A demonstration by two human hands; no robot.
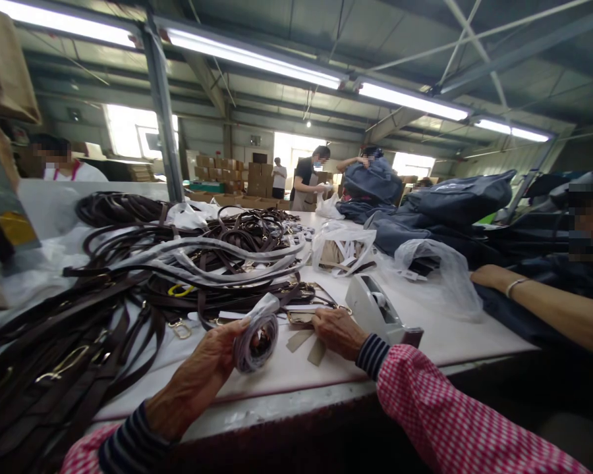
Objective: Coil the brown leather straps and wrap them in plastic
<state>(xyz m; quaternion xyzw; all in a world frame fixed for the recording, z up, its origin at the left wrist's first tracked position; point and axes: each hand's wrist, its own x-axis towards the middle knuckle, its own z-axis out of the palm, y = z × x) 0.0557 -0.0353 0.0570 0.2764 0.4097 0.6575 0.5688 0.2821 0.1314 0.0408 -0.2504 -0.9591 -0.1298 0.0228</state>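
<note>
My left hand [205, 368] is closed on a coiled strap [255, 343], rolled up in clear plastic and held upright just above the white table. Thumb and fingers pinch its upper left side, where a plastic end sticks up. My right hand [340, 332] rests on the table with its fingers curled down at some flat beige pieces [301, 317]. What lies under those fingertips is hidden. Two small beige strips [316, 351] lie just below that hand. Right beside it stands a grey tape dispenser [373, 306].
A big heap of dark brown straps [128, 283] with gold clasps covers the left side. Open plastic bags [343, 247] stand behind the dispenser. Dark blue fabric bags [454, 204] pile up at right, where a co-worker's arm [548, 303] reaches in. The table's front edge [296, 398] runs below my hands.
</note>
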